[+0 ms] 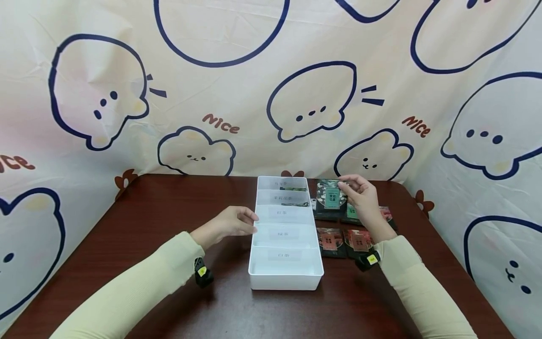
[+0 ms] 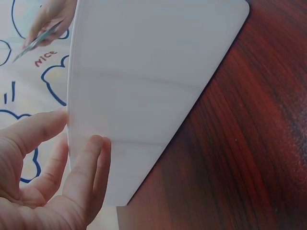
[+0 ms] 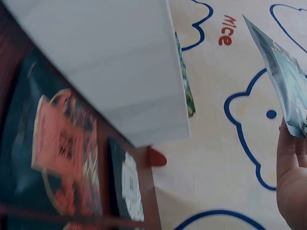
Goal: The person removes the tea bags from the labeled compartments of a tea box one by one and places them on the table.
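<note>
A long white divided box (image 1: 285, 281) stands mid-table, with printed labels on its compartments. Tea packets show in its two rear compartments, one of them a green-edged packet (image 1: 295, 204). My left hand (image 1: 228, 222) grips the box's left wall; thumb and index finger meet the rim, while other fingertips lie against the outer side (image 2: 139, 96). Pinched upright by its right edge in my right hand (image 1: 360, 195) is a dark tea packet with a teal label (image 1: 332, 197). It is held to the right of the box, above other packets. In the right wrist view the packet (image 3: 283, 81) appears edge-on.
Right of the box, red-labelled tea packets (image 1: 330, 241) lie in the front row. Behind them are a green-labelled packet (image 1: 351, 212), partly covered, and another reddish one (image 1: 386, 213). A white-patterned packet (image 3: 130, 184) shows in the right wrist view. A printed curtain (image 1: 254, 94) surrounds the table.
</note>
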### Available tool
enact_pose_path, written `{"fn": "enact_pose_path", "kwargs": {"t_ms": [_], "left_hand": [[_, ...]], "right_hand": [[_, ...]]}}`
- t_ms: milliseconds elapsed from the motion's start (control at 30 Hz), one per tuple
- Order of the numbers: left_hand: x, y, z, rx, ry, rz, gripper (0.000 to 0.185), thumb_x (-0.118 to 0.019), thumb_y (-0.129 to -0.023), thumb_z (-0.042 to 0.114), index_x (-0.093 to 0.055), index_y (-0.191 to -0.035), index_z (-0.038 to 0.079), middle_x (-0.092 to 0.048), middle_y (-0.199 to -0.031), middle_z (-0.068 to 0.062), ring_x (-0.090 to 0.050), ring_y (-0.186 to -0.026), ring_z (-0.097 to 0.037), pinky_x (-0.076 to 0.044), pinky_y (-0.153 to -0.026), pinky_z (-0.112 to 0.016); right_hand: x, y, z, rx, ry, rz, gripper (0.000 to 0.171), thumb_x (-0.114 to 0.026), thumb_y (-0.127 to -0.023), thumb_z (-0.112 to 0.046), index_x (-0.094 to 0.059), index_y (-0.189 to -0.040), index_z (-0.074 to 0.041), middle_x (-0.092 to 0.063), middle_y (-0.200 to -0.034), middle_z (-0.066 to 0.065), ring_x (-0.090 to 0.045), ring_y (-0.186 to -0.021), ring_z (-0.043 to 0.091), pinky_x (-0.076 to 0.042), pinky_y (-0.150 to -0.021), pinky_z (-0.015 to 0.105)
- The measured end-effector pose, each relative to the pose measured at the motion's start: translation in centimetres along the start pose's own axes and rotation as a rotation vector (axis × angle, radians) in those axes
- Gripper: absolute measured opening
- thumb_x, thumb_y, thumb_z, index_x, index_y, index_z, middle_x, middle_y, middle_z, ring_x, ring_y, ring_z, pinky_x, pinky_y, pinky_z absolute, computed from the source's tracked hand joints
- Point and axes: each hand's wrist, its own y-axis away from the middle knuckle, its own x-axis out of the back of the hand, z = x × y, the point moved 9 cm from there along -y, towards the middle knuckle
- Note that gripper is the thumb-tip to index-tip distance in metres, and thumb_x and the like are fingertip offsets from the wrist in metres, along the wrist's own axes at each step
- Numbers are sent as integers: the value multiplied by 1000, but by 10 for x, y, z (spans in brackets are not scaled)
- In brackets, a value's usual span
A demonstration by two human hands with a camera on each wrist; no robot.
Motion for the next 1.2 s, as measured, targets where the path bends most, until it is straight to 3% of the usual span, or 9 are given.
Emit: {"fn": "enact_pose_path", "kwargs": {"t_ms": [133, 333, 733, 900, 1033, 1200], "left_hand": [[0, 0, -1, 6, -7, 0, 30, -78, -78, 3, -66, -105, 4, -63, -99, -13, -61, -84, -22, -56, -78, -31], [1, 0, -1, 8, -18, 6, 31, -78, -77, 3, -66, -106, 3, -63, -100, -13, -60, -84, -22, -56, -78, -31], [2, 0, -1, 2, -28, 6, 31, -78, -77, 3, -66, -105, 4, -63, -100, -13, -61, -84, -22, -56, -79, -33], [2, 0, 0, 3, -22, 5, 29, -78, -77, 3, -66, -104, 5, -63, -99, -13, -61, -84, -22, -56, -79, -32], [2, 0, 0, 8, -22, 5, 28, -78, -78, 4, -66, -103, 6, -64, -100, -13, -61, -85, -22, -57, -80, -33], [1, -1, 1, 10, -29, 0, 29, -78, -78, 3, -66, -104, 5, -64, -100, -13, -61, -85, -22, -56, -79, -32]], "right_hand": [[21, 8, 6, -24, 45, 34, 13, -67, -92, -18, -67, -104, -14, -64, -73, -12, -32, -44, 5, -29, -42, 23], [52, 20, 18, -60, 115, 45, 18, -67, -92, -20, -66, -108, -12, -64, -72, -13, -31, -40, 8, -23, -43, 36], [109, 43, 42, -144, 330, 67, 22, -66, -91, -31, -66, -109, -18, -66, -78, -20, -40, -51, 7, -35, -46, 31], [129, 49, 51, -189, 387, 65, 29, -66, -92, -32, -64, -113, -12, -66, -78, -21, -44, -55, 8, -38, -47, 27], [143, 53, 58, -242, 446, 39, 39, -64, -92, -37, -61, -117, -7, -66, -79, -21, -48, -59, 5, -43, -50, 26], [155, 60, 75, -350, 473, -36, 37, -64, -90, -43, -62, -115, -15, -68, -85, -22, -58, -75, 4, -52, -64, 25]]}}
